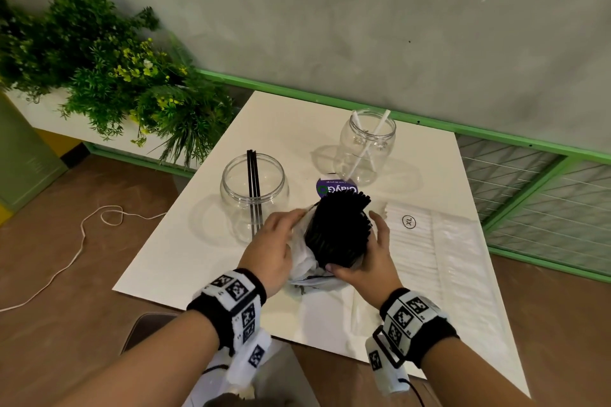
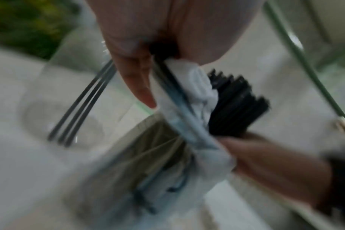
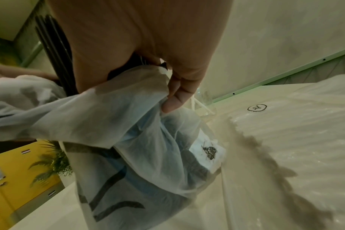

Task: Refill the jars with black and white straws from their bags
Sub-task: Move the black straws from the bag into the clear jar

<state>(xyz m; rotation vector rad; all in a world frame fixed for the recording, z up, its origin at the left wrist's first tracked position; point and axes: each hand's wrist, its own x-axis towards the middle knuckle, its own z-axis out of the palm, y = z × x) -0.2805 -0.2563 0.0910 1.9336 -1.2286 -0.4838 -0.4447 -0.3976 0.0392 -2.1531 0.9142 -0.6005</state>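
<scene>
A thick bundle of black straws (image 1: 340,228) sticks out of a thin white plastic bag (image 1: 305,263) at the table's middle. My right hand (image 1: 367,258) grips the bundle, thumb underneath. My left hand (image 1: 277,241) holds the bag's bunched plastic (image 2: 199,87) beside the straws. The left jar (image 1: 253,196) is clear and holds three black straws (image 1: 254,182). The far jar (image 1: 367,145) holds two white straws (image 1: 367,149). In the right wrist view the bag (image 3: 128,124) hangs crumpled below my fingers (image 3: 175,99).
A flat clear bag of white straws (image 1: 439,251) marked XL lies to the right on the white table (image 1: 185,241). A purple round label (image 1: 337,188) lies behind the bundle. Green plants (image 1: 109,66) stand at the left, and a white cord (image 1: 82,241) crosses the floor.
</scene>
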